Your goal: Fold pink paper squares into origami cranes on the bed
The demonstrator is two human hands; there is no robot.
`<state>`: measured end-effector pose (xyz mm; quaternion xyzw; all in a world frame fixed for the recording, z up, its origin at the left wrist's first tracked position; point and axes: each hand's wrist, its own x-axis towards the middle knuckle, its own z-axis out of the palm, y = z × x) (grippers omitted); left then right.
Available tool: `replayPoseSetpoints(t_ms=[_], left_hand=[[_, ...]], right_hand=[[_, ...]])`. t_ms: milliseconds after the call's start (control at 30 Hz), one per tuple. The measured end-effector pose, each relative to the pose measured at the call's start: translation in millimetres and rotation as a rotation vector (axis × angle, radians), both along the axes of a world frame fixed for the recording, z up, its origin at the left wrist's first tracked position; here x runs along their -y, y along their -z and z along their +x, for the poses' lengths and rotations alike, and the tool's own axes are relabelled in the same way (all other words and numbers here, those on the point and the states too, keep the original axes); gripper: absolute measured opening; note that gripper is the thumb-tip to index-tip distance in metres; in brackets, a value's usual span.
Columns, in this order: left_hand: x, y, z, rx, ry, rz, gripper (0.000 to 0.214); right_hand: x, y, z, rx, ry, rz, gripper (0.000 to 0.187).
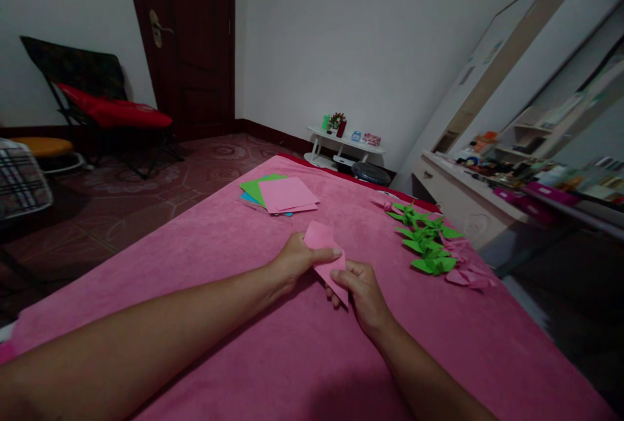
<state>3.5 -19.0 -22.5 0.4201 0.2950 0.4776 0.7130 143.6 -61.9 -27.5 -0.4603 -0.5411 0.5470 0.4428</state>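
A folded pink paper [322, 239] is held over the pink cloth-covered table [244, 317] between both hands. My left hand [298, 257] pinches its left edge with the thumb on top. My right hand [363, 290] grips its lower right part, fingers curled around the fold. A stack of flat paper sheets [280, 195], pink on top of green and blue, lies farther back on the table.
Several folded green paper pieces [423, 239] and pink ones [465, 268] lie in a row at the right. A dresser with bottles [487, 177] stands to the right, a small white shelf [344, 145] behind, and a chair with red cushion [104, 109] at the left.
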Motion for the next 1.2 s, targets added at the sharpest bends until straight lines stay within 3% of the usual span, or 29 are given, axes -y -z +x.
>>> replayPoseSetpoints(t_ms=[133,500,633,733,900,1200], left_hand=[[1.0,0.3,1.9,0.026,-0.093,-0.029,0.029],[3.9,-1.4,3.6,0.034,-0.166,-0.074,0.031],[-3.0,-3.0,0.2,0.075,-0.042,-0.053,0.055],[-4.2,-1.6,-0.7,-0.051,0.031,0.043,0.048],[-0.4,3.6,1.9,-0.119,0.093,0.198,0.034],[-3.0,2.5,0.9,-0.190,-0.123,0.119,0.031]], right_hand=[[0.1,0.7,0.0,0.032,-0.008,-0.004,0.022],[3.1,-0.6,-5.5,0.098,-0.016,0.011,0.024],[-0.1,3.2,-2.9,-0.010,0.063,0.027,0.025],[-4.9,6.3,1.5,-0.083,0.166,0.084,0.028],[-8.7,10.0,4.6,-0.108,0.164,0.114,0.028],[-5.5,7.7,1.7,-0.084,0.155,0.049,0.023]])
